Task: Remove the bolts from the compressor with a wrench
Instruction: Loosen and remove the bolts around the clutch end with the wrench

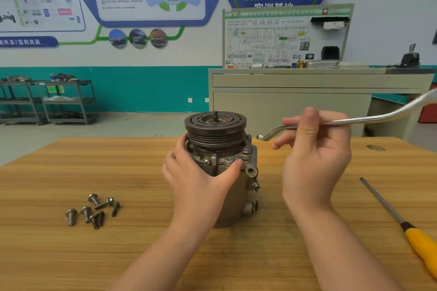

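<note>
The compressor [220, 139] stands upright in the middle of the wooden table [71, 255], its dark grooved pulley on top. My left hand [201, 179] grips its body just under the pulley, thumb on the flange at the front. My right hand [314, 149] holds a long offset silver wrench [369, 120] in the air; the wrench's near end hangs just right of the pulley and is apart from it. A bolt head [246, 150] shows on the flange at the right. Several loose bolts [94, 210] lie on the table to the left.
A screwdriver with a yellow handle [406, 227] lies on the table at the right. Behind the table stands a beige cabinet [295, 101] with a wiring board on it. Metal shelf racks [47, 101] stand at the far left wall.
</note>
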The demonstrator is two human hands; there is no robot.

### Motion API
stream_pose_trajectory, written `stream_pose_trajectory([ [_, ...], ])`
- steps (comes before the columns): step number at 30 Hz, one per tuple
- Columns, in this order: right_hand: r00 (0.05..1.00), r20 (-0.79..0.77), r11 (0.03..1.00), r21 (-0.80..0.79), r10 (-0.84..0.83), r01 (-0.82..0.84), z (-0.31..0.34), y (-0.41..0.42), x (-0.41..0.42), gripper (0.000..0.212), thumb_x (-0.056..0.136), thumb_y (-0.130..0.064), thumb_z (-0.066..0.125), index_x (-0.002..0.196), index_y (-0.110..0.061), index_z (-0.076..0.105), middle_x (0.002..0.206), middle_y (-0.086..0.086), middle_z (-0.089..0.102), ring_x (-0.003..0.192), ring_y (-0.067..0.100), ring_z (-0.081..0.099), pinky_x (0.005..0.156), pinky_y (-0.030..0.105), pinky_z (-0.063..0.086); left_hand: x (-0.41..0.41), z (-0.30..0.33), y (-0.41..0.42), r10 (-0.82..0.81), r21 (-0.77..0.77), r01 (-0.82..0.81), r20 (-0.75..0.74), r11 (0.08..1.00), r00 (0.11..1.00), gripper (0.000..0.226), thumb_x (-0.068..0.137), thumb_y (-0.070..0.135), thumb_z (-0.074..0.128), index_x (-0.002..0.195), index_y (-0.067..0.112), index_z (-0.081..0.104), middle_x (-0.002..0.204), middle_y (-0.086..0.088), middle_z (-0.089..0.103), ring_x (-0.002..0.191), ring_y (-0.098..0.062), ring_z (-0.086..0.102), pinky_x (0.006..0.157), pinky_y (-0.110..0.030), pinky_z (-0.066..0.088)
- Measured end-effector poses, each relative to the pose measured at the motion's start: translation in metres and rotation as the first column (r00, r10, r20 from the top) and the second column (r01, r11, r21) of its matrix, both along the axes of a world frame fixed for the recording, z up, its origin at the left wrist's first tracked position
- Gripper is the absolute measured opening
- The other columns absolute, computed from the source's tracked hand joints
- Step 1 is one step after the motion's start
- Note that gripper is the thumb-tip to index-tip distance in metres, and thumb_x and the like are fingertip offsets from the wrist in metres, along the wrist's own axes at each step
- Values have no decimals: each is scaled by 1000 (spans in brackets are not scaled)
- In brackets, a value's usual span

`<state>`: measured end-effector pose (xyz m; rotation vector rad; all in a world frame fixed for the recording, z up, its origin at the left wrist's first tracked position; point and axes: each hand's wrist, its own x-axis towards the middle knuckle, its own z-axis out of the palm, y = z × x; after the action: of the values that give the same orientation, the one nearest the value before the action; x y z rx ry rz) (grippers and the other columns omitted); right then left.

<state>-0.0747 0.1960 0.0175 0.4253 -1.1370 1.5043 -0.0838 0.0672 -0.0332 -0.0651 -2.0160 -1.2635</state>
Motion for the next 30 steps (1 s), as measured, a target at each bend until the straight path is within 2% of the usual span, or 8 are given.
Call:
stream_pose_trajectory([
  [2, 994, -87, 977, 194, -69, 85, -5, -5, 5, 18, 98, -40, 50, 84, -29, 50, 66, -11, 61, 50, 7, 60, 54, 20, 48, 1, 1, 1, 7, -7, -7, -8, 1000, 1000, 111, 55, 63, 71, 147, 23, 22, 143, 0, 30, 132, -9, 17, 104, -25, 13],
  [6, 950, -199, 852, 427, -239, 303, -15, -14, 4, 38, 100, -33, 48, 84, -2, 61, 73, 8, 59, 58, 19, 60, 58, 23, 48, 1, 1, 0, 2, -4, -2, 4, 1000, 1000, 109, 56, 62, 71, 146, 23, 24, 141, -1, 31, 133, -12, 18, 107, -29, 17],
  [12, 925, -198, 802, 463, -323, 379, -20, -21, 6, 53, 102, -34, 44, 76, 8, 63, 72, 14, 58, 69, 14, 52, 67, 12, 41, 6, 5, 0, -20, 6, 20, 32, 1000, 999, 109, 57, 60, 71, 147, 23, 23, 142, -2, 31, 132, -14, 20, 112, -39, 24],
  [20, 889, -218, 726, 516, -403, 455, -28, -36, 4, 48, 102, -34, 39, 78, 2, 59, 75, 8, 52, 66, 10, 45, 56, 15, 37, 10, 6, -2, -95, 36, 93, 54, 995, 994, 113, 52, 70, 60, 148, 25, 20, 143, 2, 26, 134, -15, 18, 112, -36, 21],
  [22, 942, -166, 841, 425, -293, 336, -30, -39, 3, 44, 104, -37, 33, 82, -4, 54, 77, 2, 49, 68, 8, 47, 59, 17, 40, 8, 6, -1, -47, 20, 46, 46, 999, 998, 112, 55, 67, 65, 148, 23, 20, 143, -2, 27, 134, -17, 19, 111, -33, 20],
  [25, 1000, 10, 999, -26, 29, -28, -21, -35, -1, 21, 103, -34, 32, 88, -23, 41, 70, 2, 54, 50, 18, 46, 50, 26, 40, 5, 5, 1, 1, 12, -1, 22, 1000, 1000, 112, 55, 60, 72, 148, 20, 23, 143, -5, 30, 133, -15, 19, 106, -25, 14],
  [27, 956, 162, 938, -289, 244, -190, -12, -19, -10, 19, 105, -26, 29, 88, -21, 37, 62, -1, 58, 39, 15, 41, 41, 20, 34, 5, 4, 1, -13, 14, 13, 18, 1000, 1000, 113, 54, 61, 71, 149, 22, 21, 143, -3, 29, 131, -11, 18, 104, -24, 13],
  [30, 697, 277, 716, -511, 661, -476, -3, 9, -25, 17, 107, -22, 33, 94, -14, 42, 59, 3, 59, 39, 13, 47, 40, 20, 40, 3, 1, 0, -11, 2, 11, 20, 1000, 1000, 113, 55, 63, 70, 149, 24, 20, 143, -1, 28, 130, -9, 18, 106, -28, 16],
])
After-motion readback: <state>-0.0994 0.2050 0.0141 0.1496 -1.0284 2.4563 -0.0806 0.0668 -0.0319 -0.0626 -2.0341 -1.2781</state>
